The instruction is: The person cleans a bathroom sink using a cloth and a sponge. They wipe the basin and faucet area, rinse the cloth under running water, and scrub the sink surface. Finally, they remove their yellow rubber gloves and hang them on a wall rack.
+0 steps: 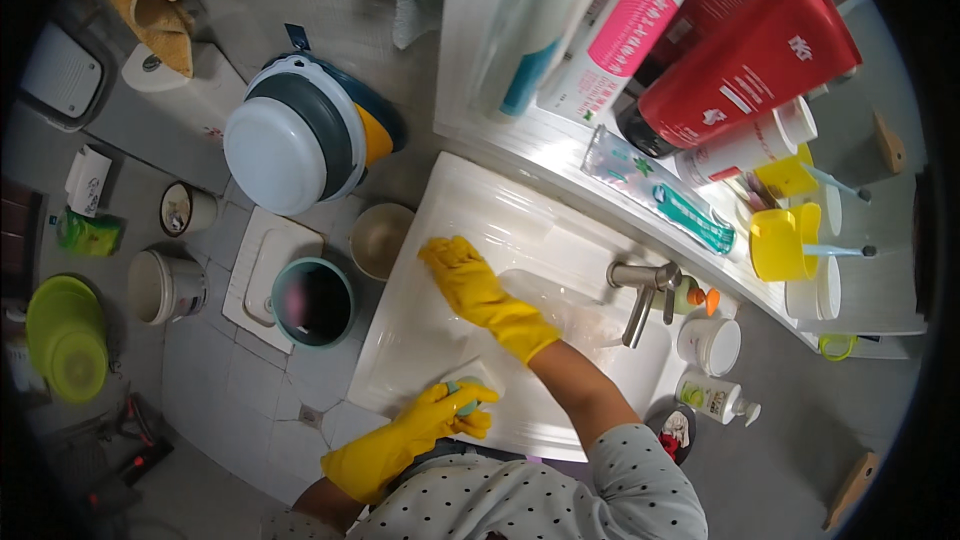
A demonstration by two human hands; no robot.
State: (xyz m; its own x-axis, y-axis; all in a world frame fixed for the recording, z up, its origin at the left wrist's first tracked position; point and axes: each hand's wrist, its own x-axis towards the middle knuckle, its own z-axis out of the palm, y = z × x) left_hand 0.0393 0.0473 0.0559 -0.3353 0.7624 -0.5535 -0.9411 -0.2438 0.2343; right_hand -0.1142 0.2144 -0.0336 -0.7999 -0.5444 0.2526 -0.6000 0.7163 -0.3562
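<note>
yellow-gloved left hand [420,432] gripping some little green thing [466,397], right hand [455,275] laid pretty much open on the white sink [395,355] ahead of it, faucet [645,282] off to its right

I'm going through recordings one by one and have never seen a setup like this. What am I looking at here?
There is no robot here, just a person in yellow rubber gloves. The single picture comes from a wide fisheye camera worn on the head, looking down, so straight edges bend near the rim.

The left hand holds something green, perhaps a sponge, inside a white sink. The right hand lies against the sink; whether anything is under it is hidden.

The sink has a metal tap. On the shelf above are a red tube and a yellow cup. A teal bucket stands to the left.
</note>
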